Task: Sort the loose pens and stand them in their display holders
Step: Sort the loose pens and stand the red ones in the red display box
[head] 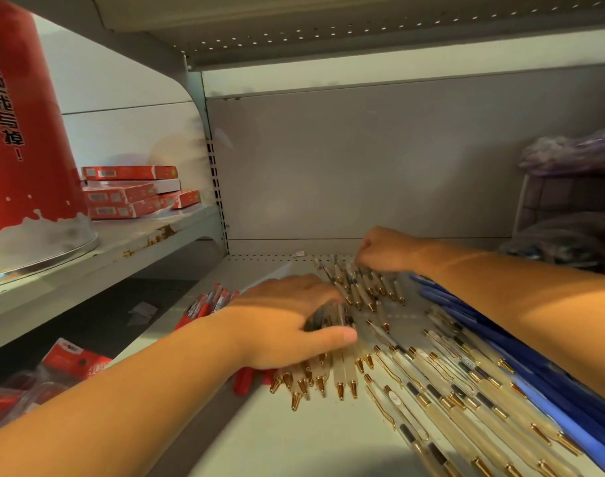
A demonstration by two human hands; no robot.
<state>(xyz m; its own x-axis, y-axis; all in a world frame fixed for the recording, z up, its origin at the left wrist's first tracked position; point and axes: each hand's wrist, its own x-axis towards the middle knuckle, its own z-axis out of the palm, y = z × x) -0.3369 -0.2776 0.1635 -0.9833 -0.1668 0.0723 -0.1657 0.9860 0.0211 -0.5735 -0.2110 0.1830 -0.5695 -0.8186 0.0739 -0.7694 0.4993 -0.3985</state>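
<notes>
Several clear pens with gold tips [442, 376] lie loose across a grey shelf [287, 438]. My left hand [287, 318] rests palm down on a bunch of these gold-tipped pens [315, 380], fingers curled over them. My right hand [387, 249] is further back, closed in a fist over the far ends of another group of clear pens [366, 287]. Red pens [208, 302] lie under and beside my left wrist. Blue pens [535, 366] run along the right side under my right forearm. No display holder is visible.
The shelf's back wall [363, 160] stands close behind. On a higher shelf to the left sit a big red bucket-shaped display [19, 125] and stacked red boxes [129, 191]. Red packets [70, 363] lie low left. A bagged bundle [569, 153] sits far right.
</notes>
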